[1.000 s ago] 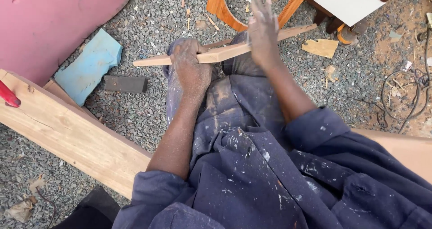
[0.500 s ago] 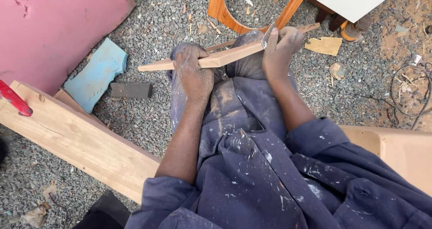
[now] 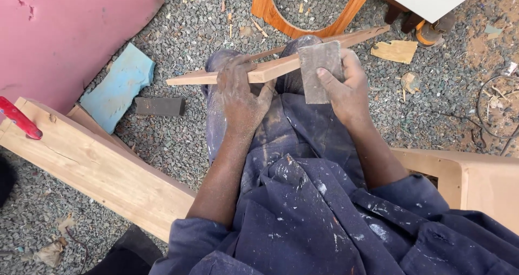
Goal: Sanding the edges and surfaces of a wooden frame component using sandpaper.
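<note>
Two hands: both busy at the upper middle of the frame, over the knees of a person in dusty blue overalls [image 3: 303, 199].
Left hand [image 3: 240, 94]: closed around the wooden strip [image 3: 275, 65], fingers curled over its top edge, thumb below.
Right hand [image 3: 348, 88]: gripping a sheet of sandpaper [image 3: 319, 69], thumb pressed flat on it, the sheet lying against the strip's near edge.
Wooden strip: slants from left of centre up to the upper right; its left end sticks out free over the gravel [image 3: 184, 140], its right end reaches near a curved wooden frame [image 3: 270, 13].
Left side: a thick plank [image 3: 92, 164] runs diagonally across the lower left, with a red handle [image 3: 19, 118] at its far end; a blue foam piece [image 3: 121, 86] and a dark block [image 3: 159, 106] lie between plank and knees.
Upper left: a pink board [image 3: 65, 32] fills the corner.
Right side: a pale wooden panel [image 3: 476, 180] stands close by the right elbow; cables [image 3: 494, 113] lie on the ground beyond.
Open room: bare gravel under the strip's left end and right of the right hand.
</note>
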